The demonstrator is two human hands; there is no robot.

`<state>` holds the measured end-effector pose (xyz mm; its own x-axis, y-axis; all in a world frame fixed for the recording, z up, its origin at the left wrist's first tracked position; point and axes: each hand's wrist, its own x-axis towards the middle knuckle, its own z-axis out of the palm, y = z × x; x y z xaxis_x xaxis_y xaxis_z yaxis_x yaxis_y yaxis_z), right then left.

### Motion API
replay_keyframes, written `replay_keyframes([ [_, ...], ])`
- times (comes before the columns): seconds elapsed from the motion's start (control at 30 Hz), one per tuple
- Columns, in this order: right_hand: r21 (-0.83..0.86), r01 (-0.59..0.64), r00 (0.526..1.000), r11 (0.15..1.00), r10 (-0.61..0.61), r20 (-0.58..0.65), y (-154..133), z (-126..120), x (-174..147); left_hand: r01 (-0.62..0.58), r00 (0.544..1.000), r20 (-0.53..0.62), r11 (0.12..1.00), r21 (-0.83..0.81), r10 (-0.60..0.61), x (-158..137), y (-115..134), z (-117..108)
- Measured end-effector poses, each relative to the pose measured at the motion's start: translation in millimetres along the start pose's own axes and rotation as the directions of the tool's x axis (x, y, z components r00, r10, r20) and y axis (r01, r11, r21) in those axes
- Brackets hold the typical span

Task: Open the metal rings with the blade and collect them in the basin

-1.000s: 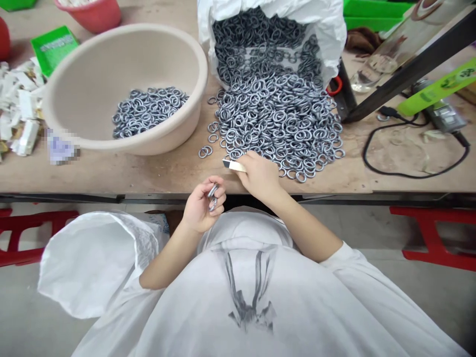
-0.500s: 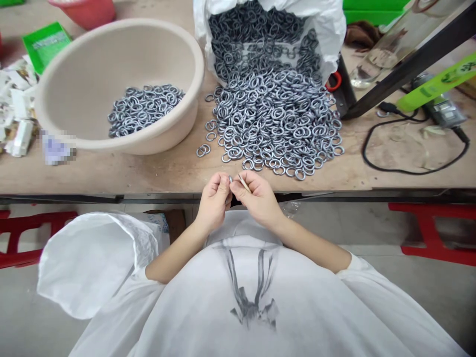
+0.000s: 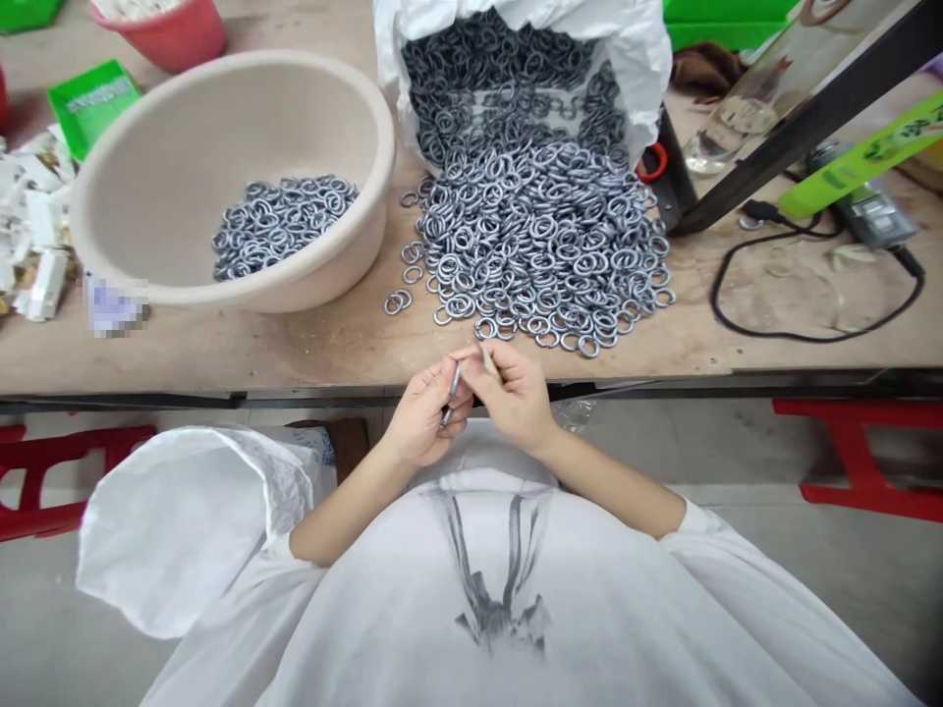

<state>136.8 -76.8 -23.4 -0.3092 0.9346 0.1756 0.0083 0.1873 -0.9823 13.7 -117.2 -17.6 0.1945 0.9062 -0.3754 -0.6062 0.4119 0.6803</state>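
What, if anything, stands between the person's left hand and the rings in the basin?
The near wall of the basin does: it rises from the table between the left hand and the rings in the basin. Nothing else visible stands between them, and the basin is open on top.

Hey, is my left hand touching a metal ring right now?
Touching: the head view shows a metal ring, seen edge-on, in the left hand, against its thumb.
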Motion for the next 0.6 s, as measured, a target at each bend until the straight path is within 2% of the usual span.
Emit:
replay_keyframes([
  [0.1, -0.001, -0.038, 0.999, 0.999, 0.038, -0.002, 0, -6, 5, -0.033, 0.999, -0.027, 0.999, 0.019, 0.034, -1, 3, 2],
  [0.2, -0.166, 0.104, 0.992, 0.981, -0.09, 0.086, -3, -14, 2, -0.064, 0.994, -0.091, 0.998, -0.008, 0.063, 0, 3, 1],
  [0.33, -0.451, 0.312, 0.948, 0.836, -0.243, 0.205, -6, -17, -8, -0.075, 0.984, -0.163, 0.996, -0.041, 0.068, 1, 2, 1],
  [0.47, -0.606, 0.363, 0.931, 0.708, -0.307, 0.198, -3, -11, -13, -0.074, 0.985, -0.158, 0.996, -0.053, 0.065, 0, 2, 5],
  [0.6, -0.628, 0.383, 0.921, 0.678, -0.336, 0.198, 0, -11, -10, -0.082, 0.982, -0.175, 0.995, -0.049, 0.072, -2, 3, 5],
])
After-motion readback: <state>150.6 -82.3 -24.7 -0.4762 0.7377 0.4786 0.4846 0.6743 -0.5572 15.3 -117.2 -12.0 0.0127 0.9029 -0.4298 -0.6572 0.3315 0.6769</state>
